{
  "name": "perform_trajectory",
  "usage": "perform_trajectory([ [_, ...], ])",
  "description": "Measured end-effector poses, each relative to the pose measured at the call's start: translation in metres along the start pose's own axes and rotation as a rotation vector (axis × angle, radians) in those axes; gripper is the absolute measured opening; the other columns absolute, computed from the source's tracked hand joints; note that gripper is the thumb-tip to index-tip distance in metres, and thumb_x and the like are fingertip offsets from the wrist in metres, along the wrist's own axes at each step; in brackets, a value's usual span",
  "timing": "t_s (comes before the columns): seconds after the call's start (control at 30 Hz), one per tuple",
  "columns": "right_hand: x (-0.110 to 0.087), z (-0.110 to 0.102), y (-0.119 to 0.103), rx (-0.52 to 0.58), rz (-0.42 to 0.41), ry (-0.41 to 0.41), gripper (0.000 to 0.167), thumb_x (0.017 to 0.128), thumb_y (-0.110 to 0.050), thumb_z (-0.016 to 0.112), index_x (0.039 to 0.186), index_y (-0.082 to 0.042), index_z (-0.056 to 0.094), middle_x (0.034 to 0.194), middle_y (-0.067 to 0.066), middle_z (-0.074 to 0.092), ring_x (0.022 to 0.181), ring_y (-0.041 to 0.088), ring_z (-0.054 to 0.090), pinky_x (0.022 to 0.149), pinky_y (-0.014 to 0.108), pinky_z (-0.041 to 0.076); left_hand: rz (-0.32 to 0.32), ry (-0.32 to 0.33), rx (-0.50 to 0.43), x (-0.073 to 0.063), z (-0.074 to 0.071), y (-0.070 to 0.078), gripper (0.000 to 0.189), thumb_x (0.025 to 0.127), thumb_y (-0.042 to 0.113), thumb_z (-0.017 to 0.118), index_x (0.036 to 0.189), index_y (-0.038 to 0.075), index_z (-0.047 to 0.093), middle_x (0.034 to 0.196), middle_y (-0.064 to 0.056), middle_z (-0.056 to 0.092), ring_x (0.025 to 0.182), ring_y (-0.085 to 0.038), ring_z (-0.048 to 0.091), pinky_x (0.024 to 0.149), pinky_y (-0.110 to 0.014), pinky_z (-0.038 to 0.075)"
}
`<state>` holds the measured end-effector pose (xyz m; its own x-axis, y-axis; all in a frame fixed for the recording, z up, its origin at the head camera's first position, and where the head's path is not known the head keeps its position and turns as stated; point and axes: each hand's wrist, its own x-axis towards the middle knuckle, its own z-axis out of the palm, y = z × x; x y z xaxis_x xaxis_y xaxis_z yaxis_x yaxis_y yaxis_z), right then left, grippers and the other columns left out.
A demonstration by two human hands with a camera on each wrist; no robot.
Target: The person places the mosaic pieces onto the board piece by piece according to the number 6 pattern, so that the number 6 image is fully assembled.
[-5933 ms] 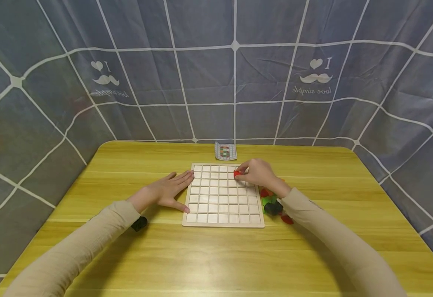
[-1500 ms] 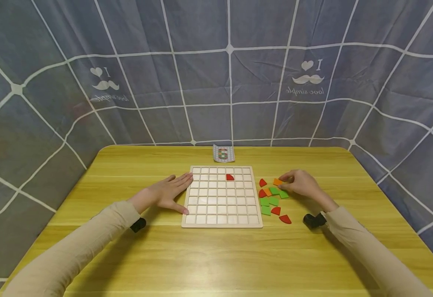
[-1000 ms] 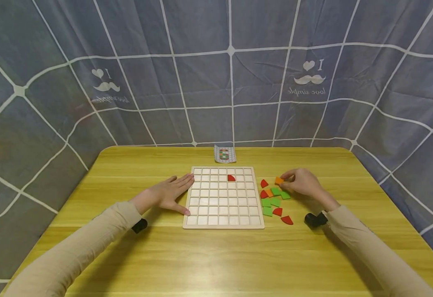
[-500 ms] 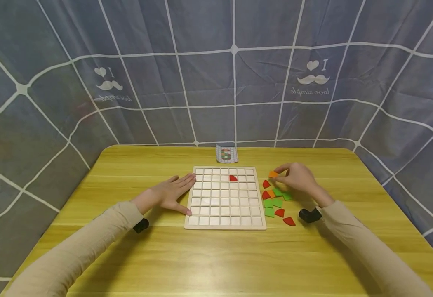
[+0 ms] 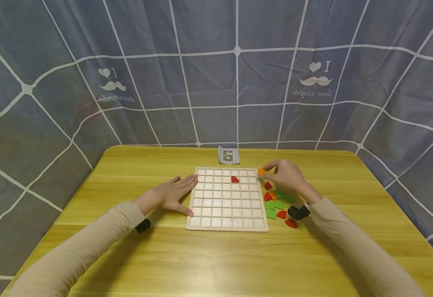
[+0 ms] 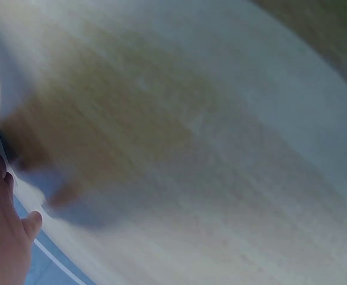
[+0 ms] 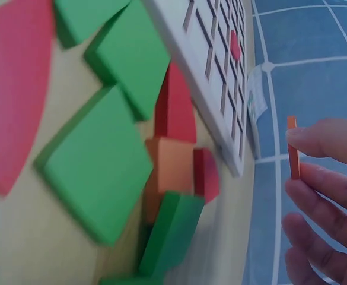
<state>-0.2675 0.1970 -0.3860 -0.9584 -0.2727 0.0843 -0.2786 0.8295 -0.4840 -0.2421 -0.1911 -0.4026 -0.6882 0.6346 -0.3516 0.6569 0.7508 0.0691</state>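
Note:
Between thumb and fingers my right hand [image 5: 285, 175] pinches an orange square tile [image 5: 262, 172], at the right edge of the pale wooden grid board [image 5: 227, 229]. In the right wrist view that orange tile [image 7: 293, 148] appears edge-on. A red quarter-circle tile [image 5: 235, 179] sits in one cell of the board's second row from the back. My left hand [image 5: 173, 194] lies with fingers spread straight, fingertips and thumb on the board's left edge. Right of the board lie loose green square tiles [image 5: 271, 213], red quarter-circle tiles [image 5: 291, 223] and another orange tile [image 5: 273, 195], partly under my right arm.
A small printed card [image 5: 229, 155] with a coloured grid pattern stands behind the board near the table's back edge. A grey curtain [image 5: 201, 82] with white lines encloses the wooden table [image 5: 216, 264]. Black wrist cameras [image 5: 298, 212] hang below both sleeves.
A red quarter-circle tile was placed in the board. My right hand then took an orange tile from the loose ones and moved it left to the board's edge. The left hand stays put.

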Motion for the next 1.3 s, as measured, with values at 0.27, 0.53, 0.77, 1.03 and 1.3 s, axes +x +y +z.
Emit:
perform_trajectory([
  [0.27, 0.009, 0.005, -0.016, 0.004, 0.009, -0.009, 0.032, 0.082, -0.034, 0.073, 0.107, -0.015, 0.075, 0.082, 0.001, 0.071, 0.061, 0.015, 0.053, 0.051, 0.027, 0.039, 0.001, 0.004, 0.004, 0.0, 0.0, -0.001, 0.114, 0.08, 0.077, 0.051, 0.155, 0.007, 0.002, 0.163, -0.011, -0.005, 0.151, -0.026, 0.0, 0.122, -0.051, 0.007],
  [0.53, 0.017, 0.013, -0.024, 0.023, -0.033, -0.031, 0.032, 0.082, -0.031, 0.073, 0.109, -0.013, 0.074, 0.09, 0.003, 0.074, 0.06, 0.014, 0.054, 0.052, 0.026, 0.039, 0.005, 0.002, 0.006, 0.0, -0.002, 0.001, 0.113, 0.081, 0.075, 0.051, 0.155, 0.007, 0.002, 0.163, -0.011, -0.005, 0.151, -0.026, -0.001, 0.122, -0.051, 0.007],
  [0.77, 0.026, 0.022, -0.035, 0.015, -0.071, -0.03, 0.03, 0.081, -0.031, 0.075, 0.105, -0.014, 0.076, 0.096, 0.003, 0.075, 0.061, 0.012, 0.054, 0.051, 0.025, 0.039, 0.001, 0.004, 0.012, 0.0, -0.001, 0.001, 0.112, 0.081, 0.075, 0.051, 0.155, 0.006, 0.003, 0.163, -0.011, -0.004, 0.151, -0.026, 0.0, 0.122, -0.052, 0.008],
  [1.03, 0.031, 0.032, -0.046, 0.026, -0.112, -0.047, 0.029, 0.079, -0.031, 0.077, 0.104, -0.015, 0.076, 0.096, 0.003, 0.075, 0.056, 0.01, 0.052, 0.049, 0.023, 0.036, 0.002, 0.009, 0.016, -0.001, 0.002, 0.0, 0.113, 0.08, 0.077, 0.05, 0.155, 0.006, 0.004, 0.163, -0.011, -0.004, 0.151, -0.026, 0.0, 0.122, -0.052, 0.008],
  [1.3, 0.039, 0.042, -0.055, 0.051, -0.106, -0.086, 0.026, 0.08, -0.03, 0.075, 0.103, -0.017, 0.077, 0.092, 0.001, 0.076, 0.053, 0.01, 0.051, 0.048, 0.023, 0.033, 0.0, 0.018, 0.037, 0.002, 0.002, -0.001, 0.114, 0.079, 0.078, 0.05, 0.155, 0.006, 0.004, 0.163, -0.011, -0.003, 0.151, -0.025, 0.001, 0.122, -0.051, 0.009],
])
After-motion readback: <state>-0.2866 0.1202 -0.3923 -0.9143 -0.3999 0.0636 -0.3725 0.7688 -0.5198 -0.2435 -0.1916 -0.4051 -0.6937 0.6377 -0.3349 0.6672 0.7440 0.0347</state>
